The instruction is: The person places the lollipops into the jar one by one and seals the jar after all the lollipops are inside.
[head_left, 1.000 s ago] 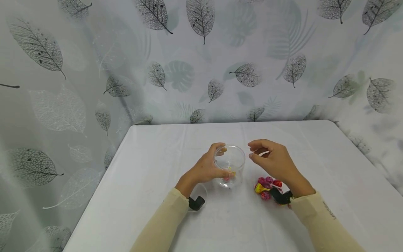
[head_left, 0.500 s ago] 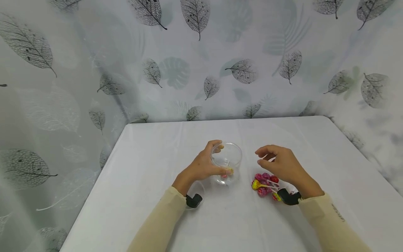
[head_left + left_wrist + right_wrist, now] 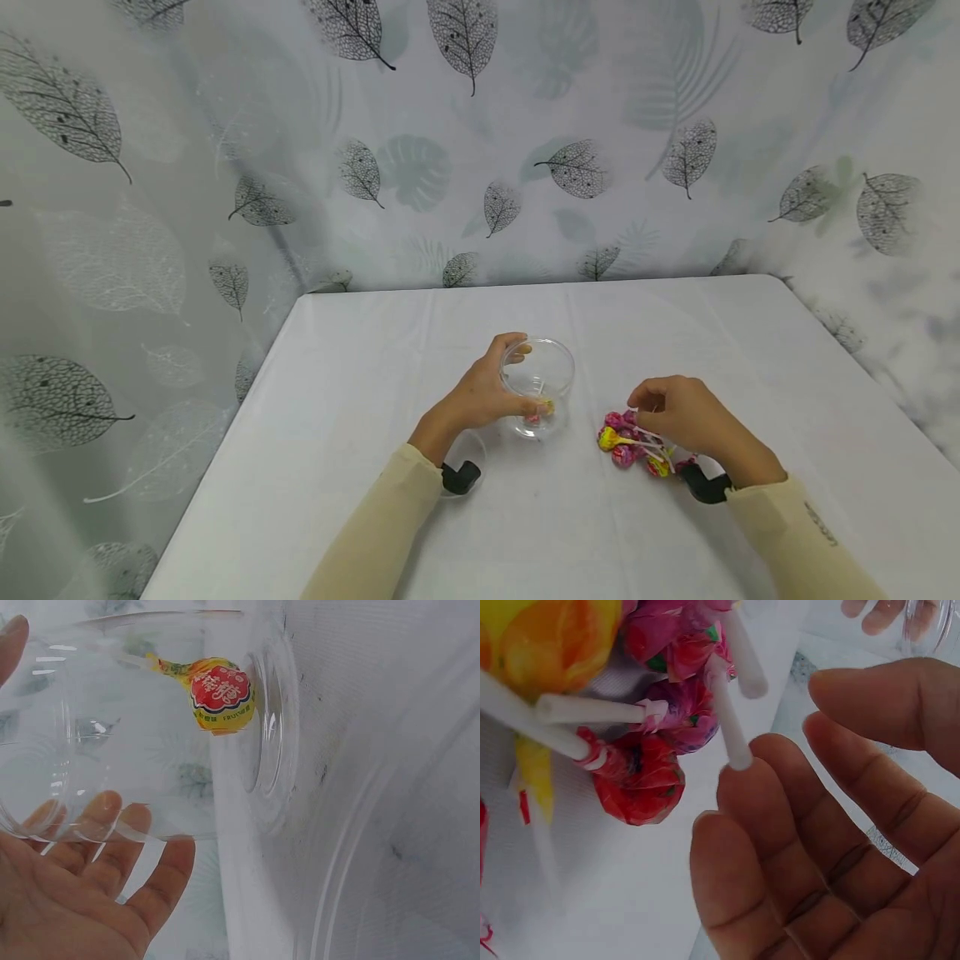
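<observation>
My left hand (image 3: 480,393) holds a clear jar (image 3: 555,385) that stands on the table. Inside the jar lies a yellow-and-red wrapped lollipop (image 3: 221,696), plain in the left wrist view. Just over a pile of lollipops (image 3: 624,455), my right hand (image 3: 684,418) reaches down with nothing between thumb and fingers. In the right wrist view its fingertips (image 3: 754,791) are right at the end of a white lollipop stick (image 3: 731,724). Red (image 3: 641,784), purple and yellow wrapped heads lie beside them.
A clear round lid (image 3: 480,446) lies on the white table (image 3: 360,417) under my left wrist. Black wrist cameras stick out below both wrists. A leaf-patterned curtain (image 3: 450,208) hangs behind the table and along its sides.
My right hand has moved away from beside the jar, right and down to the lollipop pile. The left hand keeps its hold on the jar. The head view has shifted slightly.
</observation>
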Action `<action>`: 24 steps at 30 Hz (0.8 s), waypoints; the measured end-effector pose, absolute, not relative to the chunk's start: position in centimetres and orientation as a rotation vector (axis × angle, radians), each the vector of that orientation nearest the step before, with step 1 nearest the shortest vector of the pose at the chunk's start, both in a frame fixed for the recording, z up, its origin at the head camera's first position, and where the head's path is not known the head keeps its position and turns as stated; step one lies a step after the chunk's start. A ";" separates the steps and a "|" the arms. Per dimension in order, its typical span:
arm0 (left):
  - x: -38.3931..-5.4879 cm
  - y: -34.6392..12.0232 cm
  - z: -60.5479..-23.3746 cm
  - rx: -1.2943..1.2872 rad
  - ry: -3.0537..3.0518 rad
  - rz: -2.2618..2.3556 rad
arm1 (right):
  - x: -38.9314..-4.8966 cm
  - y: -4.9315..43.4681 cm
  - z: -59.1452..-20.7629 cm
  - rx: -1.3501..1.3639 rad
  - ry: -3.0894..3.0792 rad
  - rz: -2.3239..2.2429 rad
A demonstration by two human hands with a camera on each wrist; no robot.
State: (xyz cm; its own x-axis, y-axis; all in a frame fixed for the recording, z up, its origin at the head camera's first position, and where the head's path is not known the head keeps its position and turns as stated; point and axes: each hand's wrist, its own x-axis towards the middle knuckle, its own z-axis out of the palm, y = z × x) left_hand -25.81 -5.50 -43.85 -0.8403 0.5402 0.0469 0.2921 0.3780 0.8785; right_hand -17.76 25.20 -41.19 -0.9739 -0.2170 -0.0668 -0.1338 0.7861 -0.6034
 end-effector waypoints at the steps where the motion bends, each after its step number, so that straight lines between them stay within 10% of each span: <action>1: -25.8 -5.5 -43.8 0.740 2.392 1.447 | -17.7 25.2 -41.2 -0.275 2.834 -0.933; 24: -25.9 -5.5 -43.9 0.760 2.409 1.414 | -17.7 25.8 -42.2 -0.218 2.781 -0.811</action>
State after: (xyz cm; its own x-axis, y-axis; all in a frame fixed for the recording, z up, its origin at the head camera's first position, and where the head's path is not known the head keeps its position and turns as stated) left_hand -25.89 -5.50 -43.93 -0.8339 0.5497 0.0493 0.3110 0.3942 0.8648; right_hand -17.68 25.79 -42.22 -0.9610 -0.2072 -0.1830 -0.0764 0.8353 -0.5445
